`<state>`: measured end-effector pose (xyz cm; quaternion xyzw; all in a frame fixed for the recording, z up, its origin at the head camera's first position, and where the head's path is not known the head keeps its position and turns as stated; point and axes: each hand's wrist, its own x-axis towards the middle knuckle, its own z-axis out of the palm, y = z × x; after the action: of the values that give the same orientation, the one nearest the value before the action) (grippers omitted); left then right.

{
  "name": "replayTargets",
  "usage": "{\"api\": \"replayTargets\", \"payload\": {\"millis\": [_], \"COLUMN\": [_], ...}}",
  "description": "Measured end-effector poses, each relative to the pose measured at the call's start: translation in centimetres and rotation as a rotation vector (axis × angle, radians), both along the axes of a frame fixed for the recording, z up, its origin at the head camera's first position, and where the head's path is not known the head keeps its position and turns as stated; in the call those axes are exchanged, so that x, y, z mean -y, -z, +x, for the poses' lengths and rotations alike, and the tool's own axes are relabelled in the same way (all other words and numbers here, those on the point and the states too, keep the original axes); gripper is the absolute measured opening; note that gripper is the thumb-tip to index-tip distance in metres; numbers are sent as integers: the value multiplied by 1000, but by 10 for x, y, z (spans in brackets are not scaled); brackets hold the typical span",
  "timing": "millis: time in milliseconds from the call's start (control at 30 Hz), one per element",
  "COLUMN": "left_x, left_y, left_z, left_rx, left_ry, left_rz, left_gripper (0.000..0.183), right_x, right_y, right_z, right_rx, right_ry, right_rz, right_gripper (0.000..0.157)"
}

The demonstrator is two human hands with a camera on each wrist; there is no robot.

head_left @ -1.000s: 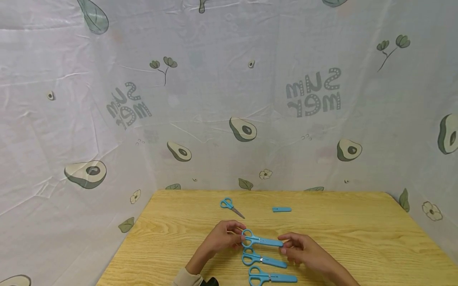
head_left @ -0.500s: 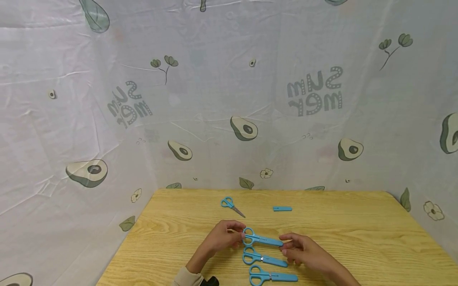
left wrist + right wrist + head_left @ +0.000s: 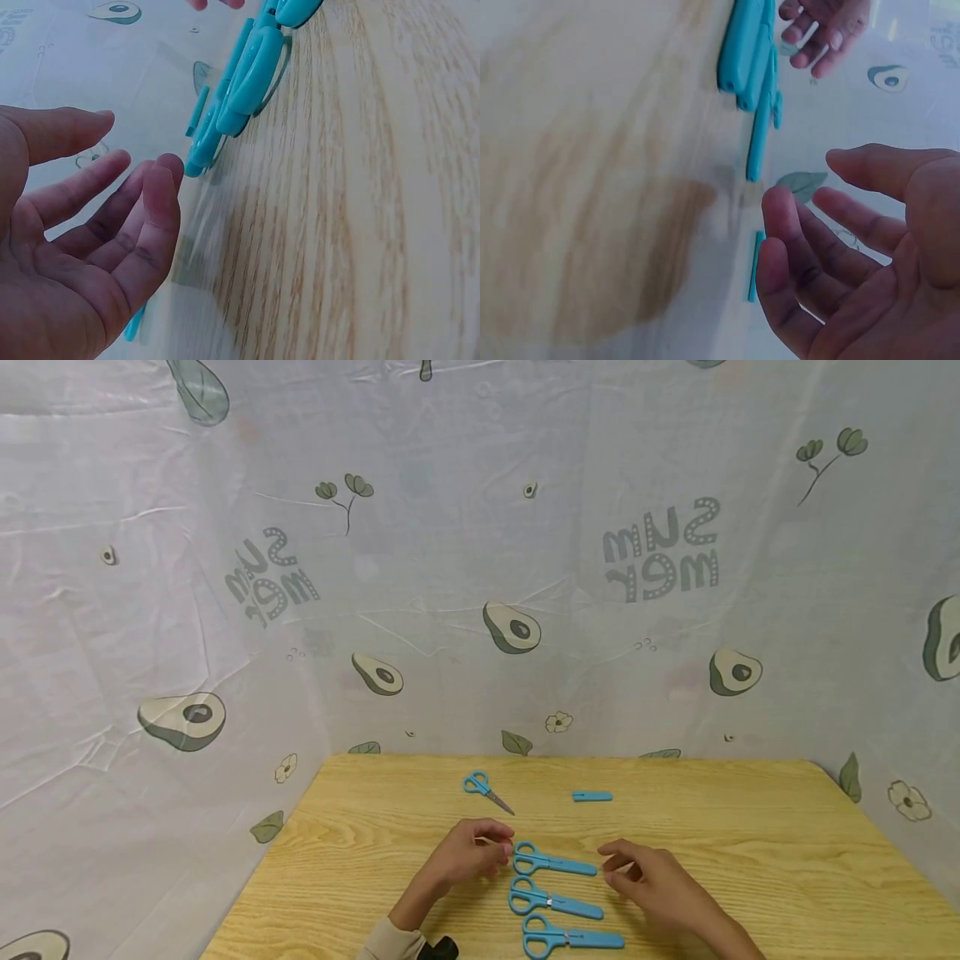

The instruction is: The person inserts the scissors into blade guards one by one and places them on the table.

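Observation:
Three blue-handled scissors with blue covers over their blades lie in a column on the table: the far pair (image 3: 555, 863), the middle pair (image 3: 558, 902) and the near pair (image 3: 577, 938). Beside the handles of the far pair is my left hand (image 3: 472, 853), its fingers loosely bent and holding nothing. My right hand (image 3: 651, 878) hovers just off the covered tip of that pair, thumb and fingers apart. Both wrist views show a gap between each hand and the scissors. Farther back lie an uncovered pair of scissors (image 3: 487, 792) and a loose blue blade cover (image 3: 592, 796).
The wooden table (image 3: 750, 835) has a patterned sheet (image 3: 450, 543) hanging behind it and along both sides. A small black object (image 3: 438, 948) sits at the left sleeve (image 3: 392, 941).
Both hands have let go of the far scissors, which now lie flat in line with the others. The right hand has drawn back to the right; the left has shifted slightly away.

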<state>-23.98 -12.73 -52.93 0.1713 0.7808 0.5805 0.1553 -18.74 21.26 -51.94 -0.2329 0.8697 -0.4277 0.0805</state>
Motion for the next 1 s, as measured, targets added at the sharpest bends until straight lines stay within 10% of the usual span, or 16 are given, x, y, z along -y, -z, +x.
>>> {"api": "replayTargets", "payload": {"millis": [1000], "left_x": [27], "left_y": [-13], "left_z": [-13], "left_rx": [-49], "left_ry": [-28], "left_rz": [1], "left_gripper": [38], "right_x": [-31], "right_y": [-18], "right_z": [3], "right_rx": [-25], "right_ry": [84], "right_rz": [44], "right_gripper": [42]}}
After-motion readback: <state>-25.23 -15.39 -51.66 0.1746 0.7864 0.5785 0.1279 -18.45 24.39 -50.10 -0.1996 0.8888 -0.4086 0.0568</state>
